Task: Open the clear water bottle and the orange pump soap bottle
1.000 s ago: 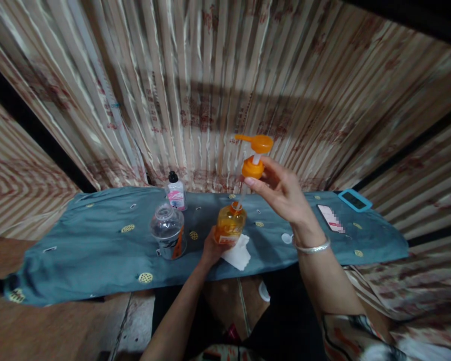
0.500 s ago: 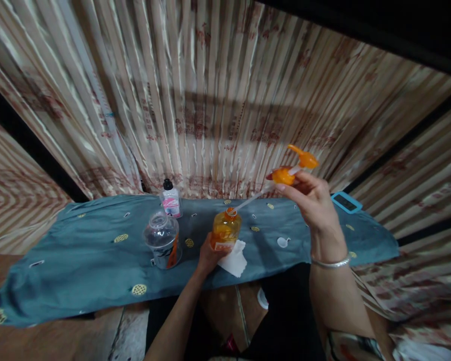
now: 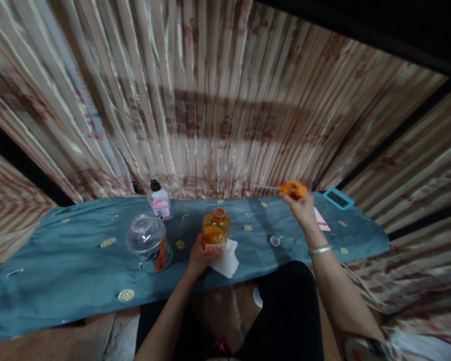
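Observation:
My left hand (image 3: pixel 202 259) is wrapped round the lower part of an amber pump bottle (image 3: pixel 216 231), which stands uncapped with its round mouth showing. Orange liquid fills part of it. A crumpled white tissue (image 3: pixel 228 261) lies against the bottle's base on the right. Off to the right, my right hand (image 3: pixel 302 205) grips an orange pump head (image 3: pixel 293 189), held above the cloth near its back edge. The pump's thin pale tube points left, clear of the bottle. A silver bracelet circles the right wrist.
On the patterned green cloth (image 3: pixel 78 260) stand a clear plastic jar (image 3: pixel 146 240) and a pink-labelled bottle with a black cap (image 3: pixel 160 203). A blue-framed device (image 3: pixel 338 199), a white-and-red card (image 3: pixel 321 220) and a small round white item (image 3: pixel 275 241) lie rightward. Pleated curtains hang behind.
The pump's tube has come out of the bottle's mouth. My right hand has moved lower with the pump, away from the bottle. The left hand still holds the bottle; the whole view has shifted slightly.

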`<state>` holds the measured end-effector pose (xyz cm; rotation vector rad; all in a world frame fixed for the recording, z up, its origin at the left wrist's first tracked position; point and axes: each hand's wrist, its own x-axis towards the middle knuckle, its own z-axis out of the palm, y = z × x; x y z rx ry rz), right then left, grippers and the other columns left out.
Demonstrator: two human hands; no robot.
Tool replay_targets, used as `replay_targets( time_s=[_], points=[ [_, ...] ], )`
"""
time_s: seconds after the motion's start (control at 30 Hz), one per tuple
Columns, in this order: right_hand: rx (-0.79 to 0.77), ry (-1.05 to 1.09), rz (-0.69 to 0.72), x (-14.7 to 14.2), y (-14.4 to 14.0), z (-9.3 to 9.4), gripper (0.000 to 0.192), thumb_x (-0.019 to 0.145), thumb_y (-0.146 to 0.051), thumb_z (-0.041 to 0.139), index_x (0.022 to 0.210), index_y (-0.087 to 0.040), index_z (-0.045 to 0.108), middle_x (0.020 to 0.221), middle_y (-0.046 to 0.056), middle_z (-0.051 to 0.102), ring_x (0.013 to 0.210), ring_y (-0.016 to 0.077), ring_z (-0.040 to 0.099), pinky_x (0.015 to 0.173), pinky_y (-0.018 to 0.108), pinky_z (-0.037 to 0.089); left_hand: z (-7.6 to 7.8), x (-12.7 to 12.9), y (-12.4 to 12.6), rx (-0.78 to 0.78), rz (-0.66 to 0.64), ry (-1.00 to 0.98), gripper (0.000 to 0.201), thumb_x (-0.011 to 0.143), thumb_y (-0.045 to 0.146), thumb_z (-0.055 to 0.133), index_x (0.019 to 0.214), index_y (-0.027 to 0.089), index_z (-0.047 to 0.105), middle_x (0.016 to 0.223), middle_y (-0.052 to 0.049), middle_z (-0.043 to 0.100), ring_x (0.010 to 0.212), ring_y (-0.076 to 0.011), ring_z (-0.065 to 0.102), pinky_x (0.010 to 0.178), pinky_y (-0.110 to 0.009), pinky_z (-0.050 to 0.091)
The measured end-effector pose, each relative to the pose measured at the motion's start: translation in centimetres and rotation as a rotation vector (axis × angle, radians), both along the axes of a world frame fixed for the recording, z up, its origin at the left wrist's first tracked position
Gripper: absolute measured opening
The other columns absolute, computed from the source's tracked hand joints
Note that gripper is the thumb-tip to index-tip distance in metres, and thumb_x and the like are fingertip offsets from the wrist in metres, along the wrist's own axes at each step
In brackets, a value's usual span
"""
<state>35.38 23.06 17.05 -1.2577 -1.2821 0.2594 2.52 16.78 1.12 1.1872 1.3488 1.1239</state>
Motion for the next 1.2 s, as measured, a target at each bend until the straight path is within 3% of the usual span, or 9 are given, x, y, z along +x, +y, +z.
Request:
replay_targets(
  time_s=[0.07,0.13,0.3,0.53,0.7,0.87,0.97,1.03,1.2],
  points=[
    [-0.323,-0.615,-0.007,0.0,1.5,-3.5,0.042,0.091,-0.022,0.063,0.132,-0.011,0.062,0.121,0.015,0.079,0.105,0.0277,0.078,0.096,0.045,0.063,0.0,0.0,-0.1,-0.012,-0.006,-0.016,0.065,0.054,0.039,0.094,0.109,0.018,0.067,0.113,-0.012,0.082,0.104,-0.0328,0.079,0.094,-0.044,0.061],
    [-0.445,-0.836,0.085,-0.2,2.2,-5.9,0.049,0.089,-0.002,0.055,0.138,-0.006,0.059,0.133,0.022,0.074,0.12,0.0309,0.075,0.106,0.045,0.058,-0.1,-0.1,-0.1,-0.007,-0.005,-0.022,0.066,0.054,0.039,0.094,0.111,0.018,0.067,0.115,-0.012,0.082,0.108,-0.0335,0.078,0.098,-0.047,0.061],
    [-0.65,-1.158,0.24,0.2,2.2,-8.4,0.046,0.093,0.008,0.044,0.133,-0.003,0.062,0.144,0.026,0.067,0.124,0.0347,0.073,0.106,0.044,0.058,-0.9,0.0,-0.1,0.014,-0.003,-0.046,0.065,0.055,0.043,0.093,0.109,0.019,0.066,0.116,-0.013,0.08,0.11,-0.0346,0.076,0.101,-0.053,0.061],
    [-0.794,-1.36,0.221,2.4,1.9,-11.5,0.046,0.101,0.001,0.04,0.145,0.001,0.054,0.161,0.033,0.047,0.125,0.0378,0.072,0.105,0.047,0.059,-1.5,-0.1,0.0,0.027,-0.009,-0.024,0.065,0.056,0.045,0.092,0.11,0.02,0.065,0.116,-0.012,0.079,0.11,-0.0343,0.076,0.1,-0.049,0.062],
    [-0.768,-1.366,0.198,4.0,1.3,-12.5,0.05,0.1,0.002,0.04,0.148,0.001,0.054,0.16,0.033,0.048,0.135,0.0363,0.066,0.109,0.044,0.058,-1.3,0.0,0.0,0.014,-0.004,-0.028,0.068,0.055,0.045,0.094,0.11,0.02,0.065,0.115,-0.012,0.08,0.112,-0.036,0.076,0.101,-0.05,0.061],
    [-0.679,-1.306,0.134,4.0,0.7,-11.1,0.062,0.093,0.006,0.037,0.154,0.003,0.048,0.161,0.034,0.047,0.145,0.0362,0.057,0.117,0.045,0.052,-1.1,0.1,-0.1,0.003,0.0,-0.022,0.065,0.055,0.043,0.094,0.108,0.021,0.066,0.113,-0.011,0.08,0.109,-0.0342,0.077,0.098,-0.049,0.062],
    [-0.579,-1.178,0.129,1.6,-1.0,-10.9,0.057,0.101,-0.008,0.041,0.156,0.006,0.042,0.162,0.033,0.046,0.15,0.0348,0.052,0.123,0.044,0.046,-1.2,0.0,0.0,0.008,-0.005,-0.027,0.064,0.053,0.039,0.096,0.107,0.021,0.066,0.112,-0.011,0.081,0.106,-0.0331,0.078,0.099,-0.047,0.062],
    [-0.431,-0.905,0.189,-0.9,-3.1,-11.4,0.056,0.102,-0.019,0.044,0.151,0.006,0.048,0.156,0.033,0.054,0.149,0.0381,0.053,0.123,0.052,0.046,-1.3,-0.1,0.0,0.01,-0.016,-0.037,0.065,0.053,0.036,0.097,0.108,0.021,0.066,0.111,-0.011,0.082,0.106,-0.0328,0.078,0.099,-0.047,0.062],
    [-0.334,-0.365,0.309,-7.8,-9.8,-13.4,0.06,0.1,-0.042,0.049,0.145,-0.004,0.055,0.145,0.028,0.066,0.133,0.0362,0.068,0.104,0.055,0.062,-2.0,-0.2,0.3,0.062,-0.039,-0.068,0.08,0.051,0.035,0.101,0.12,0.02,0.063,0.119,-0.01,0.08,0.113,-0.0327,0.077,0.104,-0.048,0.059]
  ],
)
